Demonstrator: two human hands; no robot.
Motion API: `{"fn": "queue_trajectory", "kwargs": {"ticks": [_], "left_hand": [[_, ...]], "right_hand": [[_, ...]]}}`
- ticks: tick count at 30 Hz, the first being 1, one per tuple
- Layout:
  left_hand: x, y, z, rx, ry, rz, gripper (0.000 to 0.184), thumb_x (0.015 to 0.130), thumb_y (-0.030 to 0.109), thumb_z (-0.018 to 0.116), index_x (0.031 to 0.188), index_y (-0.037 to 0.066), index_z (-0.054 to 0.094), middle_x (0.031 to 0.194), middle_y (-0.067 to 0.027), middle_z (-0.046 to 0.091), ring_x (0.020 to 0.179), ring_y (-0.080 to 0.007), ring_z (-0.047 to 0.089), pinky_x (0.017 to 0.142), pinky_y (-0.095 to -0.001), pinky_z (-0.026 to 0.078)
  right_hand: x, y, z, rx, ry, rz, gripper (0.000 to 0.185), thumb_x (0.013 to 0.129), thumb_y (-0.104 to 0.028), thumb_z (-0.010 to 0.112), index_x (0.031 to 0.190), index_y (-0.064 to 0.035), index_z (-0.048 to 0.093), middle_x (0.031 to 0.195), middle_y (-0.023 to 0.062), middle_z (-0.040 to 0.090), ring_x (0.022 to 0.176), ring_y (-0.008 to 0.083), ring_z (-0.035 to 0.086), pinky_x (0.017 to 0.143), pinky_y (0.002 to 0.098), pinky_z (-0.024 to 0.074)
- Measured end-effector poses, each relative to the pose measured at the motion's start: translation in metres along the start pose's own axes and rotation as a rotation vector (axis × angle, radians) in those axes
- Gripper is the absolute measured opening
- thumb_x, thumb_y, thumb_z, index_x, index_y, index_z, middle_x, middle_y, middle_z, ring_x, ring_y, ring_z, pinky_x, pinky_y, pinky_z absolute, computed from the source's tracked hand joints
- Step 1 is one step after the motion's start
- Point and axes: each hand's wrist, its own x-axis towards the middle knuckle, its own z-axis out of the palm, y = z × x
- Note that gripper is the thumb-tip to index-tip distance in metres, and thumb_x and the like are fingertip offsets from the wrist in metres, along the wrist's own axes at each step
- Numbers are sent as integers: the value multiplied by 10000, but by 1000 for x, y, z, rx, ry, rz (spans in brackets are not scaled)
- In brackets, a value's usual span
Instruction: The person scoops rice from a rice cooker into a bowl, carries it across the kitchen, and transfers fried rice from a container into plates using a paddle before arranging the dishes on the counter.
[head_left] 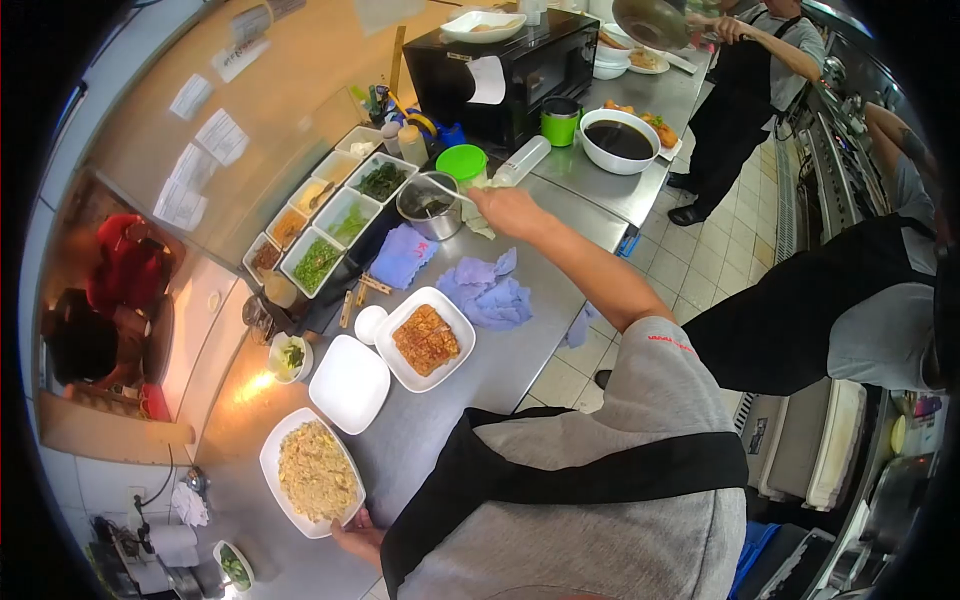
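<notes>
The left hand (361, 536) is gripping, fingers curled, a white, round-cornered plate (270, 464) of yellowish fried rice (315, 472) at the near end of the steel tabletop (412, 425); keeping it level seems wise. The right hand (512, 215) is pinching a slim handle (452, 190), fingers nearly closed, over a round metal pot (436, 226). A black-aproned co-worker (780, 310) is standing on pale floor tiles (563, 374).
</notes>
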Motion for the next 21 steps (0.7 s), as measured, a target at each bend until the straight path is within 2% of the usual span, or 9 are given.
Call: {"fn": "queue_trajectory", "kwargs": {"ticks": [4,5,6,9,11,13,16,19,21], "left_hand": [[-27,2,16,-142,-156,99,537,925,324,414,1307,-52,376,1205,-200,507,1094,-300,515,934,-378,435],[-14,-2,6,-185,-206,90,529,921,323,438,1286,-59,399,1206,-217,504,1120,-314,510,960,-392,427],[-15,-1,2,-172,-226,66,507,923,319,448,1247,-71,433,1206,-229,501,1095,-327,528,932,-405,449],[-28,16,-7,-180,-332,-74,556,934,418,446,1304,19,333,1165,-224,541,1027,-322,576,827,-436,507],[-34,26,-26,-132,-361,-159,591,920,416,486,1335,30,319,1136,-181,571,941,-279,613,760,-397,529],[-45,29,-48,-26,-326,-146,566,915,378,518,1336,37,353,1080,-137,607,912,-234,624,770,-374,524],[-56,27,-112,3,-298,-84,528,911,321,543,1332,48,379,1041,-96,619,877,-186,631,719,-318,521],[-83,17,-198,-23,-104,-50,490,911,283,541,1321,46,414,1010,-83,622,822,-159,624,674,-282,509],[-107,15,-261,14,30,-61,466,912,260,532,1309,39,431,1003,-85,621,786,-147,611,663,-275,506]], "right_hand": [[-3,13,44,287,375,21,349,858,-99,429,1198,-61,499,950,210,621,878,382,600,764,463,475],[-6,3,33,321,138,170,344,871,-135,426,1197,-59,506,1029,209,614,912,384,593,781,458,473],[-2,6,43,186,-18,151,346,875,-159,429,1189,-45,520,1086,235,590,939,391,584,799,454,469],[5,50,106,-35,136,-24,405,845,-165,542,1215,-7,492,1145,209,577,939,339,597,801,423,488],[-6,29,84,1178,313,296,391,779,-88,594,1154,2,531,1061,162,591,959,248,586,826,360,489],[-16,0,46,1663,234,336,473,768,-35,579,1221,-7,445,1003,106,576,893,214,575,804,354,480],[-56,-89,15,2289,-279,-123,273,854,-107,537,1118,-42,507,737,25,508,606,120,464,604,334,406],[-95,-211,14,2429,-668,-130,215,937,-211,462,1092,-82,535,586,-23,408,467,94,337,549,296,319],[-127,-315,3,2282,-960,-428,266,982,-298,376,1066,-121,556,512,-47,334,409,86,282,547,300,308]]}}
